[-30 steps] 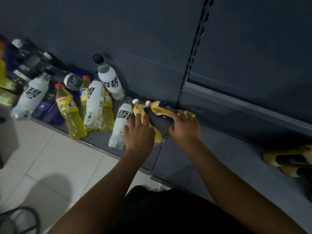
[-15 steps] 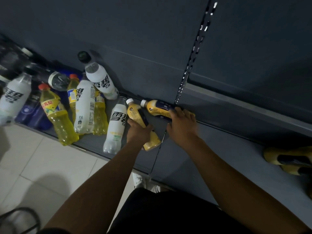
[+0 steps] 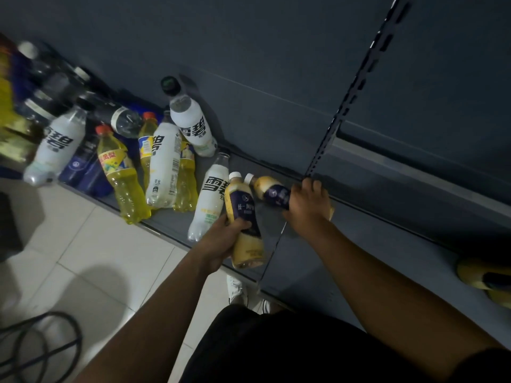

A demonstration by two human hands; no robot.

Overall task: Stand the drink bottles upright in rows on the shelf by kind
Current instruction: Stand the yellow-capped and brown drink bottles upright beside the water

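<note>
My left hand [image 3: 221, 241] grips a beige milk-tea bottle [image 3: 243, 217] with a dark label and white cap, tilted above the shelf's front edge. My right hand [image 3: 307, 205] grips a second bottle of the same kind [image 3: 269, 189], lying on its side on the grey shelf [image 3: 318, 261]. Just left of them lies a white-labelled bottle [image 3: 210, 197]. Further left, white bottles [image 3: 163, 167], yellow soda bottles [image 3: 121, 175] and dark blue bottles [image 3: 85, 170] lie in a loose heap.
A slotted upright [image 3: 345, 106] splits the shelf's dark back panel. More yellow bottles [image 3: 486, 277] lie at the far right of the shelf. White floor tiles [image 3: 83, 258] run along the shelf front, with black cables [image 3: 41, 346] at bottom left. My shoe [image 3: 237, 288] is below.
My left hand has closed round the nearer milk-tea bottle and raised it off the shelf toward me. My right hand has kept its hold on the other one.
</note>
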